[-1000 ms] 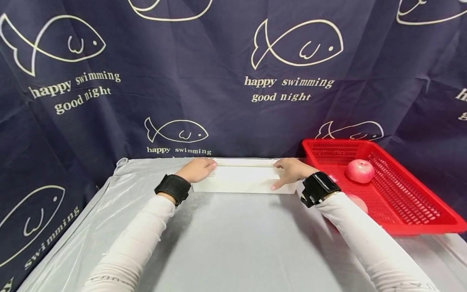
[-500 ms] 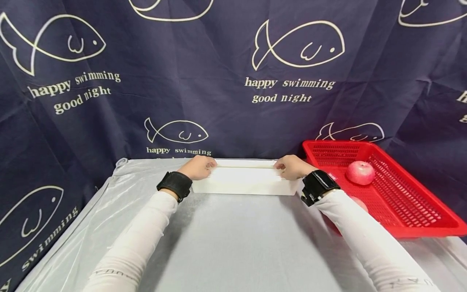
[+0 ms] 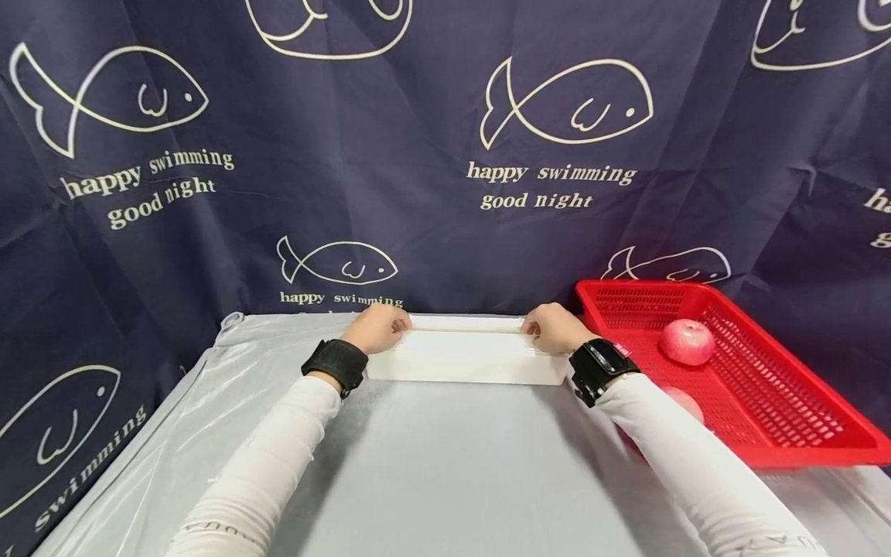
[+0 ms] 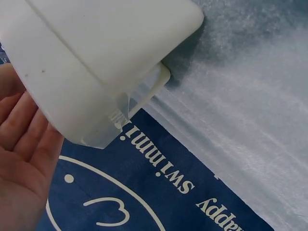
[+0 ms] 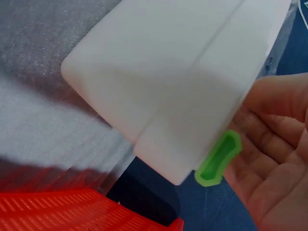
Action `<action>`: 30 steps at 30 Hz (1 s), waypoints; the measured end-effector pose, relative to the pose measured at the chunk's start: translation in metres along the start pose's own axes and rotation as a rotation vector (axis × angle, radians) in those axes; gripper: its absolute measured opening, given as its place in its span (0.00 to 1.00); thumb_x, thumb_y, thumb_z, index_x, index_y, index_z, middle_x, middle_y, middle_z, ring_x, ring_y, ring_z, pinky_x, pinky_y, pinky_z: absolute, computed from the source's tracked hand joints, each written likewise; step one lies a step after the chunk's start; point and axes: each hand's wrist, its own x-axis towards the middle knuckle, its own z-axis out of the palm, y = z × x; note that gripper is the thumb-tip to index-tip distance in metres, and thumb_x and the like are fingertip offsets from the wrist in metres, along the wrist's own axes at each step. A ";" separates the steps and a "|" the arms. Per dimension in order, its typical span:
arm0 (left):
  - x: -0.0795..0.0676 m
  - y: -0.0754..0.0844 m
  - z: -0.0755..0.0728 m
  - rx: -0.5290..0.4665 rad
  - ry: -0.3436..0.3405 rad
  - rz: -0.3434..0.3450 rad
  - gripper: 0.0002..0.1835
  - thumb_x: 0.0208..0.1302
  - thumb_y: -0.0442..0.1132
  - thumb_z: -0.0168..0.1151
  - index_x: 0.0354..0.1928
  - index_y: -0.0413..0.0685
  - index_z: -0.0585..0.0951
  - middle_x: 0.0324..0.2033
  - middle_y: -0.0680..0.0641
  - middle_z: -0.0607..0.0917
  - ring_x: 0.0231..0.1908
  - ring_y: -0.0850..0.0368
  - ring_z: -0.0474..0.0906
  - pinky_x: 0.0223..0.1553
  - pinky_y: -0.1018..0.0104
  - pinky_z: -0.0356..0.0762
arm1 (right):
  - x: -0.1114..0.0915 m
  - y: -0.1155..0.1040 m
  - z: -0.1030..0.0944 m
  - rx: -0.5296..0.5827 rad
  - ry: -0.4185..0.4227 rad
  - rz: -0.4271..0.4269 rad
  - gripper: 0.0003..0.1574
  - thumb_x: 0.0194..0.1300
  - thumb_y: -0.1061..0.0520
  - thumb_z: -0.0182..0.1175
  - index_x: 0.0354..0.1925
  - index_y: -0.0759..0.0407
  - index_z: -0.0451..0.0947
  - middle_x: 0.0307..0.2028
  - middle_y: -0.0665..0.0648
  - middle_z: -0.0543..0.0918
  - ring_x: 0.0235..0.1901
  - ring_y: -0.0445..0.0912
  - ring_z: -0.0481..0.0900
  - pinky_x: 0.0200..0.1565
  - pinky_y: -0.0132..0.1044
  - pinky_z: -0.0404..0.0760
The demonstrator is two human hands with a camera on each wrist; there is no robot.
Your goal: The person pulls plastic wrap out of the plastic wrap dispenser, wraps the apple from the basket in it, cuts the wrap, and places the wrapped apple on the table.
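A long white plastic box (image 3: 465, 367) lies crosswise at the far side of the table, a seam running along it. My left hand (image 3: 378, 328) grips its upper left end, with several fingers behind the box edge in the left wrist view. My right hand (image 3: 554, 330) grips the upper right end the same way. Close to the right fingers, a small green piece (image 5: 219, 159) sits at the box's end in the right wrist view. Some clear film (image 4: 118, 115) shows at the left end. Both thumbs are largely hidden.
A red perforated basket (image 3: 780, 456) stands on the right beside my right forearm, holding a red apple (image 3: 687, 342) and a second apple (image 3: 684, 404) partly behind the sleeve. A dark blue fish-print curtain (image 3: 445, 232) hangs behind the grey-covered table (image 3: 459, 464).
My right thumb, earlier stretched over the box's front, is drawn up to the upper edge; both hands' fingers are curled closer on the ends. The box has hardly moved; the head view tilted slightly up.
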 end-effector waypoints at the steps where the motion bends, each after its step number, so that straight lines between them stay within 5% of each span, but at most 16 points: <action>1: 0.000 0.000 0.000 0.006 0.014 0.007 0.08 0.56 0.27 0.61 0.35 0.42 0.86 0.32 0.44 0.88 0.37 0.51 0.85 0.44 0.59 0.82 | 0.000 0.001 0.001 0.002 0.011 0.002 0.17 0.38 0.71 0.59 0.31 0.61 0.85 0.26 0.56 0.86 0.27 0.45 0.79 0.33 0.35 0.79; 13: -0.005 -0.003 0.001 0.021 0.119 -0.024 0.09 0.53 0.25 0.63 0.31 0.44 0.88 0.30 0.46 0.89 0.35 0.52 0.84 0.42 0.60 0.82 | 0.000 0.004 0.000 0.030 0.168 -0.007 0.13 0.37 0.72 0.62 0.21 0.59 0.87 0.24 0.55 0.88 0.26 0.46 0.80 0.31 0.34 0.79; 19: -0.006 -0.006 0.000 0.003 0.167 0.018 0.09 0.51 0.23 0.63 0.30 0.42 0.88 0.29 0.44 0.89 0.34 0.51 0.85 0.40 0.60 0.83 | 0.000 0.006 -0.006 0.037 0.203 0.026 0.12 0.37 0.72 0.65 0.21 0.58 0.87 0.24 0.56 0.88 0.26 0.47 0.81 0.32 0.35 0.79; 30: -0.008 -0.011 -0.004 -0.062 0.119 0.031 0.12 0.48 0.19 0.59 0.29 0.39 0.86 0.27 0.43 0.88 0.31 0.51 0.85 0.37 0.63 0.83 | -0.005 0.011 -0.007 0.056 0.212 0.105 0.10 0.44 0.71 0.67 0.22 0.57 0.87 0.26 0.57 0.89 0.28 0.49 0.83 0.35 0.41 0.82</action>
